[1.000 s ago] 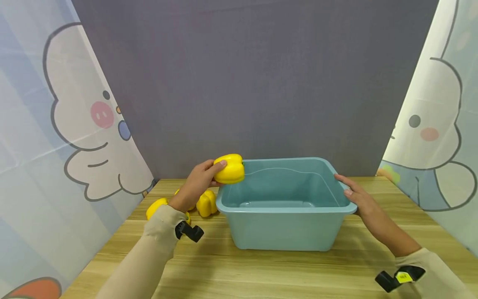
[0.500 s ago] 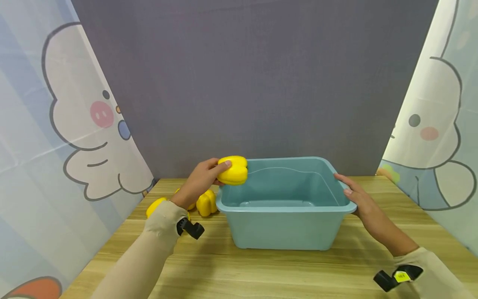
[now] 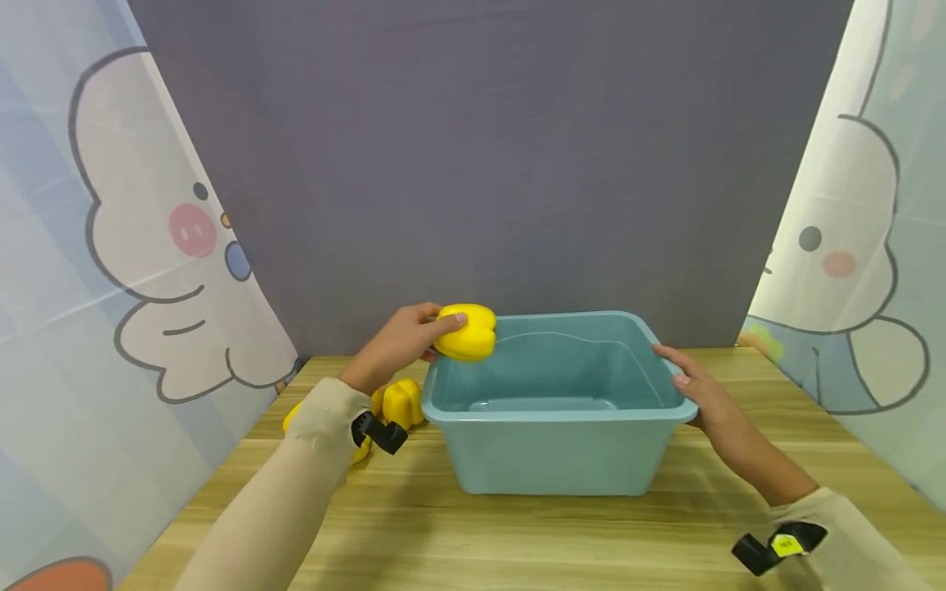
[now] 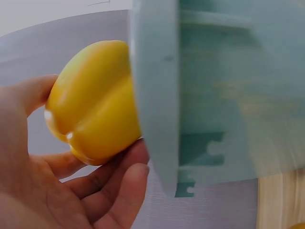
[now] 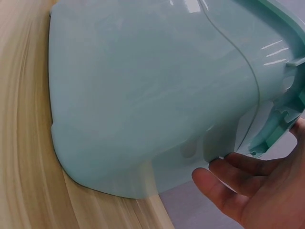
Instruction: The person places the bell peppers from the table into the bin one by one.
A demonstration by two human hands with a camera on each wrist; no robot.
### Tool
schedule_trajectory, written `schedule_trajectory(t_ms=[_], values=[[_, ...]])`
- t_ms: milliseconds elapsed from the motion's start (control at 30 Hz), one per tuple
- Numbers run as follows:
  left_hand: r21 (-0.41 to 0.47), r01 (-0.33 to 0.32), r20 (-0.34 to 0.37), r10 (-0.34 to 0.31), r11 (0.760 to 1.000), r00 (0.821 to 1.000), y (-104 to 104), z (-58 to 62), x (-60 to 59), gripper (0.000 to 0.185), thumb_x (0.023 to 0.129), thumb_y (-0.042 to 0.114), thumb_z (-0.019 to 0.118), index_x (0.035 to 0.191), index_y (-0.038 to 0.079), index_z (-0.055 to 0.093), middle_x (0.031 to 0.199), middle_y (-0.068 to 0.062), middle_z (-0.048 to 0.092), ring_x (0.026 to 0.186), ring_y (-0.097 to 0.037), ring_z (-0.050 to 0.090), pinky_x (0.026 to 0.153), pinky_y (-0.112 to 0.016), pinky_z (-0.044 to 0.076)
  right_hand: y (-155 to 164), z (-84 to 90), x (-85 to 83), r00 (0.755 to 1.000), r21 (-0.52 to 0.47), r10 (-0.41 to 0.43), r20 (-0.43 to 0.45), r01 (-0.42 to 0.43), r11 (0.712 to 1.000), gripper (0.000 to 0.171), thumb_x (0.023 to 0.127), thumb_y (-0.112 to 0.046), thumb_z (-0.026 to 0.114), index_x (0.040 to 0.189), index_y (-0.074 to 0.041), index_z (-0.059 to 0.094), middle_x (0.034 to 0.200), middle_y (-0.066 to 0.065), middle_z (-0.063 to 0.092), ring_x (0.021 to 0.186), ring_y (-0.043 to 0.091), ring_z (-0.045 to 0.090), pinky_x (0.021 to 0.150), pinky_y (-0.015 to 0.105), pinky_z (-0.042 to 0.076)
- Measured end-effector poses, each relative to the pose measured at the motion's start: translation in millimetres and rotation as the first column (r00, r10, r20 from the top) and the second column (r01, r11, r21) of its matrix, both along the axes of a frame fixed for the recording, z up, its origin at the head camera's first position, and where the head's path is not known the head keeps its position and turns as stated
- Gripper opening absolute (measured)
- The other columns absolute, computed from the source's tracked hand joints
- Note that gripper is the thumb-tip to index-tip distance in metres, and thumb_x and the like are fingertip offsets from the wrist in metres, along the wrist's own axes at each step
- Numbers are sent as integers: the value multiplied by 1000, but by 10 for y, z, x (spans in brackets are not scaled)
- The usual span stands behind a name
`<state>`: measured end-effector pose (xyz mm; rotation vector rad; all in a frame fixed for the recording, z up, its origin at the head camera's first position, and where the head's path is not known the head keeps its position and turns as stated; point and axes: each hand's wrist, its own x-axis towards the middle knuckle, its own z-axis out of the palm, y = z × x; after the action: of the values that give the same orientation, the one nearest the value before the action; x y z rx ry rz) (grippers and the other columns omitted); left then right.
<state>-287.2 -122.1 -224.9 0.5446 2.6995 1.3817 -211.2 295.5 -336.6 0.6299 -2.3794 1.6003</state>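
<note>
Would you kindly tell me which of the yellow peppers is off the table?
The pepper held in the left hand, up by the tub; the other peppers rest on the table.

Wood-grain table (image 3: 510,542), teal tub (image 3: 550,455), yellow peppers (image 3: 400,405)

A beige cloth sleeve (image 3: 266,492) partly hides lobed, glossy yellow peppers (image 3: 403,404) at nine o'clock of a rectangular teal plastic tub (image 3: 547,455); in the left wrist view, its rim (image 4: 155,95) hides the three o'clock end of the raised, lobed yellow pepper (image 4: 93,100).
</note>
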Motion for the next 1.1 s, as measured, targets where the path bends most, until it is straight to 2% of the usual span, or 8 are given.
schedule_trajectory(t_ms=[200, 333, 600, 867, 1100], values=[[-85, 10, 15, -9, 996, 1000, 61, 81, -29, 63, 90, 61, 65, 132, 14, 60, 118, -4, 63, 95, -24, 61, 83, -40, 54, -14, 17, 7, 1000, 17, -12, 2, 12, 1000, 52, 110, -28, 26, 160, -14, 21, 151, 24, 29, 112, 6, 55, 79, 34, 52], [-141, 35, 27, -32, 989, 999, 108, 127, -29, 66, 88, 60, 67, 134, 14, 59, 122, -2, 62, 100, -22, 61, 82, -39, 54, -21, 19, 8, 1000, 16, -8, -2, 8, 1000, 52, 110, -28, 26, 160, -14, 21, 150, 24, 31, 111, 4, 55, 79, 35, 52], [-251, 83, 27, -78, 965, 997, 206, 260, -5, 56, 90, 56, 67, 124, 12, 63, 108, -5, 65, 92, -28, 59, 81, -42, 52, -10, -4, 18, 1000, 15, 0, -20, 0, 1000, 51, 111, -27, 24, 160, -15, 20, 151, 23, 30, 112, 5, 55, 79, 33, 52], [-269, 110, 38, -104, 957, 994, 277, 334, 8, 59, 89, 57, 68, 128, 14, 61, 108, -3, 65, 91, -32, 59, 80, -43, 51, -14, -7, 15, 1000, 3, 6, -18, -6, 1000, 51, 110, -27, 24, 160, -16, 20, 151, 23, 30, 113, 5, 55, 80, 33, 52], [-211, 158, 35, -154, 965, 987, 410, 412, 31, 53, 89, 57, 69, 125, 18, 63, 110, -2, 65, 97, -32, 60, 85, -46, 52, -15, -7, 3, 1000, -8, -1, -4, 1, 1000, 52, 110, -29, 25, 160, -16, 21, 149, 22, 31, 112, 5, 55, 80, 34, 52]])
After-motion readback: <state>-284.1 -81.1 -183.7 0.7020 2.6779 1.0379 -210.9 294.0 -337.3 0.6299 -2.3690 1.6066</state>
